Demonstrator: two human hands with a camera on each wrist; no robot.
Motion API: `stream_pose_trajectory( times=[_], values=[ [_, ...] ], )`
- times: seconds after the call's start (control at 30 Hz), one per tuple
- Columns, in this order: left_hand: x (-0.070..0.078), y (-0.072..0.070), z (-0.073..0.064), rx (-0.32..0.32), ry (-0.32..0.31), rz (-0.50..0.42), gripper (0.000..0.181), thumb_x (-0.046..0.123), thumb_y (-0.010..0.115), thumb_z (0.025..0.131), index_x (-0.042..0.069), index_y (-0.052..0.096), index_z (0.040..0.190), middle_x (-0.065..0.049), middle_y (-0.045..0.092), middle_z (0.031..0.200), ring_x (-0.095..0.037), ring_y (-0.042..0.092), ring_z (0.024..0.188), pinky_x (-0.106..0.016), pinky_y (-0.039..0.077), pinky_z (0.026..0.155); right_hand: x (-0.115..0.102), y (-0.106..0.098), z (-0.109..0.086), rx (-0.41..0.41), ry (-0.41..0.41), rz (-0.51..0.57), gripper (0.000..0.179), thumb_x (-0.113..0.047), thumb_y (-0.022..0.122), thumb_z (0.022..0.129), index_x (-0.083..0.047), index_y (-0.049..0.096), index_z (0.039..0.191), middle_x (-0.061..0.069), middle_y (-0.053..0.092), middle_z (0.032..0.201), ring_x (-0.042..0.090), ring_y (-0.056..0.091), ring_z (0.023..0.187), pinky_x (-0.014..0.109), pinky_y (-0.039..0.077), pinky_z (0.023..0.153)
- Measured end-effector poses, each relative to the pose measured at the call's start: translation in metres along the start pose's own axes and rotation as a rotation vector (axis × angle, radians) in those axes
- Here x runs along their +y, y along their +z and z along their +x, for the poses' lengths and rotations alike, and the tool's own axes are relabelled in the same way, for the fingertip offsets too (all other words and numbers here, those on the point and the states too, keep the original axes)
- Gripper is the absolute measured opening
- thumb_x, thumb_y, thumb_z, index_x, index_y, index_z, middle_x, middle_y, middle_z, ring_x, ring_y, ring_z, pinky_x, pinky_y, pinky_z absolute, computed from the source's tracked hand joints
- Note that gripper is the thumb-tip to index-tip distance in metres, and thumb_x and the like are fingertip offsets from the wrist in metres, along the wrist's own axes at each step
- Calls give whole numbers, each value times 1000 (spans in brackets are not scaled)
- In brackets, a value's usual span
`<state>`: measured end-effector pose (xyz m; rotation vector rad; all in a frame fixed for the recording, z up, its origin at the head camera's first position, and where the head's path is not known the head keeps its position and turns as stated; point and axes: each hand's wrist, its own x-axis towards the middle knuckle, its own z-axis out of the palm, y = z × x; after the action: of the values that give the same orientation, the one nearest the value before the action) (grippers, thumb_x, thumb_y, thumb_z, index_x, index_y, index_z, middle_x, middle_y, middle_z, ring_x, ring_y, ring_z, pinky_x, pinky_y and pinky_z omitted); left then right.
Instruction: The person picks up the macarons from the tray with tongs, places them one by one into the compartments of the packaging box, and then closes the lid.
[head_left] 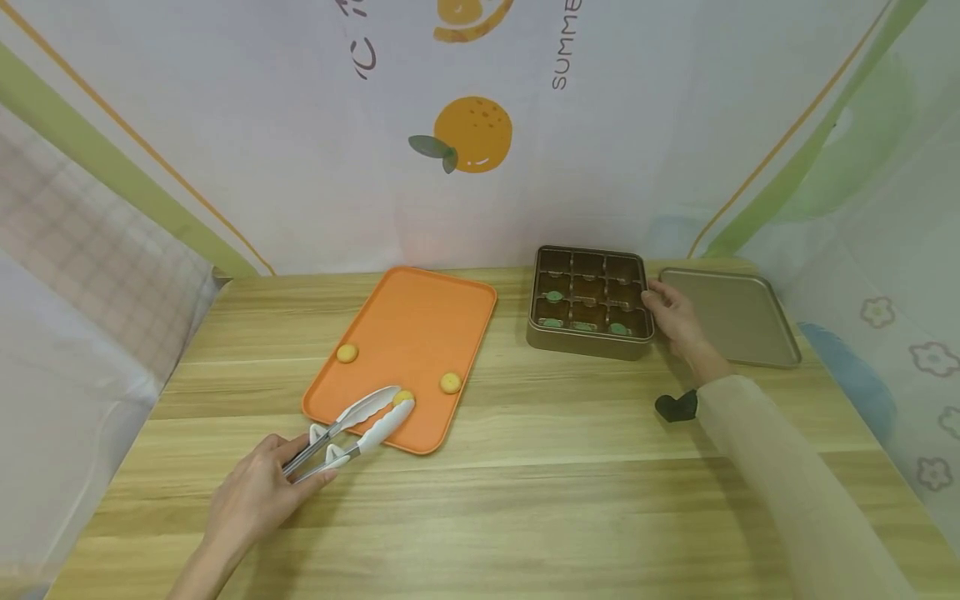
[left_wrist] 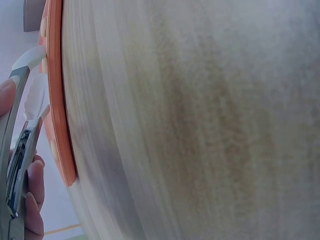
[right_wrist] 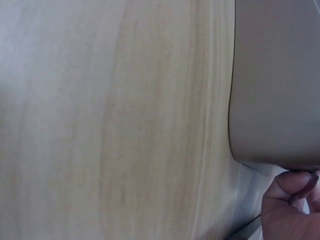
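My left hand (head_left: 258,492) grips metal tongs (left_wrist: 20,145) with white scalloped tips. Between the tips is a small round yellow cake (head_left: 403,397), low over the front part of the orange tray (head_left: 420,312). Two similar cakes lie on that tray, one cake (head_left: 347,353) by its left edge, another cake (head_left: 450,382) near the right edge. At the right wall of a square brown box (head_left: 588,343), my right hand (head_left: 673,315) holds the rim with its fingertips. Dividers split the box into several compartments, and some show green pieces (head_left: 553,297).
A flat brown lid (head_left: 738,321) lies right of the box, beyond my right hand. Below my right wrist a black piece (head_left: 677,407) sticks out by the sleeve. White printed cloth (head_left: 337,183) hangs along the back and sides of the wooden table (head_left: 525,500).
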<state>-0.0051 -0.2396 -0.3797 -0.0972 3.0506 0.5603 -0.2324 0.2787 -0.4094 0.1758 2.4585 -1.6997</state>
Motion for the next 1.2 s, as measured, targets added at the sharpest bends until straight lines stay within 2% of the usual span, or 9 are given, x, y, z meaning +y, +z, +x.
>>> stream_pose_trajectory(
  times=[0.1, 0.33, 0.53, 0.67, 0.77, 0.9, 1.07, 1.17, 1.2],
  values=[
    [0, 1, 0, 9, 4, 2, 69, 48, 75, 74, 2, 61, 124, 0, 54, 86, -8, 40, 57, -24, 31, 47, 0, 0, 0, 3, -5, -4, 62, -36, 38, 101, -7, 16, 150, 20, 7, 155, 41, 8, 141, 54, 14, 112],
    [5, 2, 4, 6, 15, -3, 69, 49, 74, 75, 3, 60, 124, 0, 55, 88, -9, 40, 58, -25, 31, 47, 2, -6, -3, 21, -10, 21, 61, -34, 38, 101, -4, 16, 150, 23, 17, 152, 41, 17, 140, 51, 18, 112],
    [7, -2, 6, 17, 26, -44, 65, 47, 75, 75, 5, 62, 123, -2, 58, 92, -8, 44, 61, -26, 33, 51, 1, -5, -2, 4, 32, -30, 61, -36, 37, 101, -9, 16, 151, 19, 5, 156, 42, 7, 141, 57, 12, 111],
    [10, -6, 12, 18, 17, -60, 67, 50, 73, 76, 5, 61, 124, -3, 59, 96, -10, 45, 64, -28, 33, 54, 1, 0, 1, 0, 35, 6, 60, -35, 38, 101, -9, 17, 151, 17, 4, 156, 41, 8, 142, 56, 13, 111],
    [19, -8, 22, 14, 30, -70, 69, 52, 72, 76, 6, 61, 125, -2, 55, 88, -11, 44, 63, -28, 32, 52, 3, 0, 3, 9, 29, 28, 59, -32, 38, 101, -8, 16, 151, 17, 4, 156, 41, 9, 142, 56, 13, 111],
    [36, -12, 41, 12, 78, -98, 66, 48, 73, 76, 5, 61, 124, -3, 51, 82, -13, 42, 61, -28, 31, 49, 3, -1, 3, 5, 30, 35, 59, -31, 38, 102, -7, 16, 150, 16, 3, 157, 40, 7, 142, 57, 11, 111],
    [62, -12, 68, 7, 134, -145, 64, 44, 74, 77, 4, 60, 125, -13, 58, 97, -20, 51, 72, -28, 34, 53, 2, 0, 2, 7, 25, 37, 59, -32, 39, 101, -8, 16, 151, 16, 3, 157, 40, 6, 142, 57, 10, 112],
    [82, -10, 86, -5, 157, -159, 64, 46, 73, 78, 7, 60, 127, -13, 59, 103, -23, 53, 77, -28, 35, 55, 2, 0, 1, 2, 20, 37, 60, -32, 39, 101, -8, 17, 151, 16, 2, 157, 39, 6, 142, 57, 10, 112],
    [89, -9, 92, -9, 160, -159, 63, 46, 72, 78, 8, 60, 127, -11, 58, 98, -22, 52, 76, -28, 34, 54, 2, 0, 1, 2, 15, 37, 60, -32, 39, 101, -7, 17, 150, 16, 3, 157, 39, 6, 142, 56, 10, 112]
  ],
)
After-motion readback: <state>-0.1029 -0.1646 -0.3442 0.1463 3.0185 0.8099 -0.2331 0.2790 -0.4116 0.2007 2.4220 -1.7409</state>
